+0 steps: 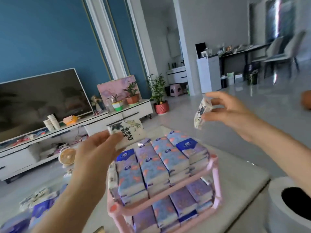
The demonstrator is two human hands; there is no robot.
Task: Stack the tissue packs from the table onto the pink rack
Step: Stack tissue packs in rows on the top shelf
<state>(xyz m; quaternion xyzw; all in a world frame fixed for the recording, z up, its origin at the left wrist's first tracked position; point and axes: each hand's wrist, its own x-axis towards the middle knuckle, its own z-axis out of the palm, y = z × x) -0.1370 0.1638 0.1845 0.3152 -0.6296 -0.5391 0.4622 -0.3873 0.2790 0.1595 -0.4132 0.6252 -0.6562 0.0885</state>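
White tissue pack (129, 133) clamped at its corner by fingers of left hand (94, 153), just above stacked packs (161, 163) on pink rack (215, 172). Second pack (201, 113) pinched edge-on between thumb and fingertips of right hand (230, 111). Loose packs (38, 202) seen on table (244, 187) below left wrist. Packs judged light, soft, film-slippery; best gripped gently across narrow sides.

Rack: two-tier pink plastic tube-frame rack (215, 179), upright on the pale tabletop.
Stacked: blue and purple flower-printed tissue packs (151, 167), flat in tight rows on both tiers.
Left: white tissue pack with black lettering (129, 133), gripped by the left hand (94, 158) over the rack's far left corner.
Right: white tissue pack with dark blue flowers (201, 113), tilted on edge, pinched by the right hand (230, 113).
Loose: blurred blue and white packs (38, 207) near the tabletop's left edge.
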